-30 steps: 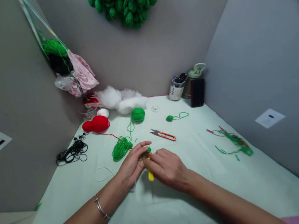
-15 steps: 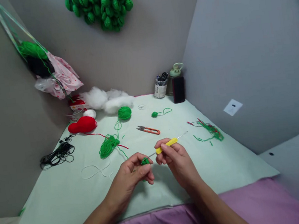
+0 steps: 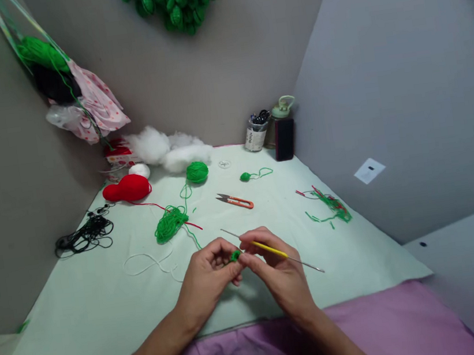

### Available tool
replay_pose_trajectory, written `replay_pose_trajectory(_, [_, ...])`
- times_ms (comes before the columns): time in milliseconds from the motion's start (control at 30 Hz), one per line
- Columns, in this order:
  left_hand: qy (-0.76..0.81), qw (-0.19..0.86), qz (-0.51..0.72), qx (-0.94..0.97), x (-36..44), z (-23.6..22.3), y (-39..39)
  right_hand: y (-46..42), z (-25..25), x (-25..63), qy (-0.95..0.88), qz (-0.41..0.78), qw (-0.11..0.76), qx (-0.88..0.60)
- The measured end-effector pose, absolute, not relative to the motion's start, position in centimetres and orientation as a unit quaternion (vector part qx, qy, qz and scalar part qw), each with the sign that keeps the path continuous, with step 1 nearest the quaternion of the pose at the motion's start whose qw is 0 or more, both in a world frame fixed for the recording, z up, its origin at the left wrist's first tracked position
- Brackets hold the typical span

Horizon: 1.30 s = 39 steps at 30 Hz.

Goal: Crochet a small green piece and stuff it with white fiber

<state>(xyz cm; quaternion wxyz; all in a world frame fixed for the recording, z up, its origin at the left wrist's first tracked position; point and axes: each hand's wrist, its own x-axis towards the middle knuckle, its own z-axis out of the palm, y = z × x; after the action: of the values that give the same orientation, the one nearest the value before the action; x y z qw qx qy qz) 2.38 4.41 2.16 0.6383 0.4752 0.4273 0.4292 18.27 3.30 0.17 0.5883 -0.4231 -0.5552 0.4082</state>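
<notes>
Between the fingertips of my left hand (image 3: 209, 280) is a small green crochet piece (image 3: 235, 256), partly hidden by the fingers. My right hand (image 3: 278, 271) is closed on a yellow-handled crochet hook (image 3: 269, 248), which lies slantwise across the fingers with a metal end out on each side. The right thumb and fingertip also touch the edge of the green piece. Green yarn runs from near my left hand up to a loose green yarn bundle (image 3: 170, 224), and a green yarn ball (image 3: 197, 172) lies behind it.
Orange thread snips (image 3: 235, 201) lie ahead of my hands. Red yarn (image 3: 127, 188), black cord (image 3: 85, 235) and white stuffing (image 3: 172, 148) are on the left side. Green and red scraps (image 3: 330, 205) lie right; a phone (image 3: 285, 139) leans at the back.
The hook has come out of the green piece and swung round in my right hand, now slanting down to the right. My right fingertips have moved left onto the piece.
</notes>
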Motion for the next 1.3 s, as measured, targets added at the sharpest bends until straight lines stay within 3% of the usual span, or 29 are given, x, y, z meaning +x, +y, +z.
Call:
replay_pose_trajectory(267, [0.410, 0.627, 0.415, 0.516, 2.0, 2.0, 4.0, 2.6, 0.4, 18.2, -0.598, 0.326, 0.584, -0.441])
replay_pose_trajectory(700, [0.401, 0.604, 0.422, 0.545, 3.1, 1.7, 2.2, 0.7, -0.7, 19.7, -0.588, 0.302, 0.600, -0.450])
replay_pose_trajectory(933, [0.401, 0.609, 0.533, 0.429, 3.5, 1.0, 2.0, 0.9, 0.0, 18.1, -0.549, 0.342, 0.624, -0.438])
replay_pose_trajectory(1300, [0.369, 0.693, 0.526, 0.328, 3.1, 2.0, 1.5, 0.8, -0.6, 20.6, -0.574, 0.336, 0.647, -0.373])
